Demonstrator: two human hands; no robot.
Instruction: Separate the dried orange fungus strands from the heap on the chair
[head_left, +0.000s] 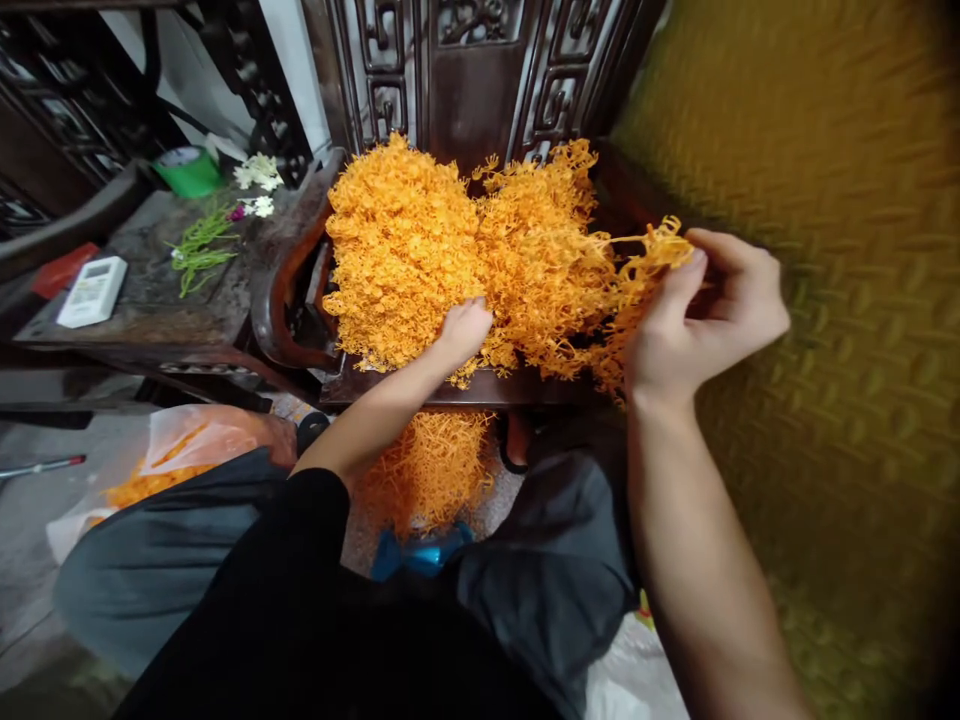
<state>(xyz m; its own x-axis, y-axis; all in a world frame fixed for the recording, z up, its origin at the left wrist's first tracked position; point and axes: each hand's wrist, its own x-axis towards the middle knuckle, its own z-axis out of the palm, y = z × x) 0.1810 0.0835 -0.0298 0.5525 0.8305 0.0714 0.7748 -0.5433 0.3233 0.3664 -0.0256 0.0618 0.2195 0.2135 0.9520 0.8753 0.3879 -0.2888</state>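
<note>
A large heap of orange plastic flower-like pieces (405, 240) covers the seat of a dark carved wooden chair. Its left part is dense. The right part (547, 250) is looser, with thin stringy stems. My left hand (466, 328) is closed at the front of the heap, between the two parts; its fingertips and whatever they hold are hidden. Raised at the heap's right side, my right hand (709, 305) pinches an orange stringy sprig (664, 245) between thumb and forefinger. More orange strands hang beside that wrist.
A side table (172, 320) at left bears green tape (187, 170), a white remote (93, 291), green stems (202, 255) and white flowers (259, 173). Orange strands (439, 470) lie below the chair, near a blue object (424, 552). A plastic bag (210, 430) lies at left.
</note>
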